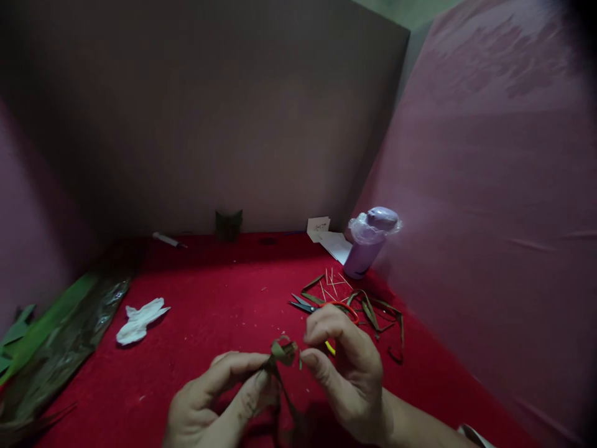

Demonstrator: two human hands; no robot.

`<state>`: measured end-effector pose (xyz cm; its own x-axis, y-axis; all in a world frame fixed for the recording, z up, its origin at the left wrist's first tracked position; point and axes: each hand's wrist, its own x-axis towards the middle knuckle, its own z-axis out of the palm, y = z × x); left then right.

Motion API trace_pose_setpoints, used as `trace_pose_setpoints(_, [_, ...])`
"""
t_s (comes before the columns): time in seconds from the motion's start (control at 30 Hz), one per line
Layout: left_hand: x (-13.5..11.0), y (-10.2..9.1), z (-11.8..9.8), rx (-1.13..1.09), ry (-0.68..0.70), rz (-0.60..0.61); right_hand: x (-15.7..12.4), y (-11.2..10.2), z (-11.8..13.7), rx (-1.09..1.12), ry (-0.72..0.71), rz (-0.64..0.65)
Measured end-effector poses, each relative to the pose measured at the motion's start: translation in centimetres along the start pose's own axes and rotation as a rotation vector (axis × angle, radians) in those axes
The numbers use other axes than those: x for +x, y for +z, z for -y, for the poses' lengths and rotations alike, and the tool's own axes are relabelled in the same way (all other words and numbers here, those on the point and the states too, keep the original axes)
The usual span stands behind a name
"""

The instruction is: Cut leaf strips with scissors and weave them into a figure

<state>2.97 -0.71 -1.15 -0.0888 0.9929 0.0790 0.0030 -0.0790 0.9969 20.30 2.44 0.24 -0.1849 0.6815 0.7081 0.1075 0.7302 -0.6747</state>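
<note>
Low in the middle of the head view, my left hand point(224, 398) pinches a folded strip of leaf point(283, 352) between thumb and forefinger. The strip is green-brown and coiled into a small knot-like roll at its upper end, with a long tail hanging below the fingers. My right hand point(347, 373) is just right of the roll, its thumb and forefinger curled close together. A tiny green bit shows by the thumb tip; whether those fingers grip it is too small to tell. Behind the right hand lie scissors point(305, 305) with orange-red handles, partly hidden.
Toothpicks point(332, 284) and loose leaf strips point(370, 311) lie to the right. Behind them stand a purple plastic-covered container point(366, 252) and white papers point(333, 244). A crumpled tissue point(140, 320), a syringe-like tube point(166, 239) and large leaves point(60, 330) are leftward. Panels enclose the red surface.
</note>
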Motion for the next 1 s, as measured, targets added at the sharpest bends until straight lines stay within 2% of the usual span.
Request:
trace_pose_setpoints(0.03, [0.1, 0.1, -0.3, -0.124, -0.122, 0.028, 0.0, 0.0, -0.1, 0.004, 0.035, 0.015])
trace_pose_setpoints(0.1, [0.4, 0.3, -0.7, -0.298, -0.267, 0.038, 0.0, 0.2, 0.0, 0.016, 0.074, 0.067])
trace_pose_setpoints(0.23, [0.6, 0.4, -0.9, -0.433, -0.339, 0.033, 0.1, 0.5, 0.4, 0.064, 0.097, 0.149])
trace_pose_setpoints(0.43, [0.1, 1.3, -1.7, -0.429, -0.346, 0.002, -0.2, 1.1, 0.6, 0.047, 0.131, 0.145])
trace_pose_setpoints(0.7, [0.3, 1.0, -1.3, -0.495, -0.405, -0.025, -0.4, 0.7, 0.5, -0.18, -0.106, 0.229])
trace_pose_setpoints(0.9, [0.3, 1.1, -1.6, -0.544, -0.407, -0.074, -0.5, 0.6, 0.4, -0.319, -0.171, 0.235])
trace_pose_setpoints(1.0, [0.4, 0.9, -1.6, -0.539, -0.38, -0.057, -0.4, 0.5, 0.7, -0.333, -0.135, 0.23])
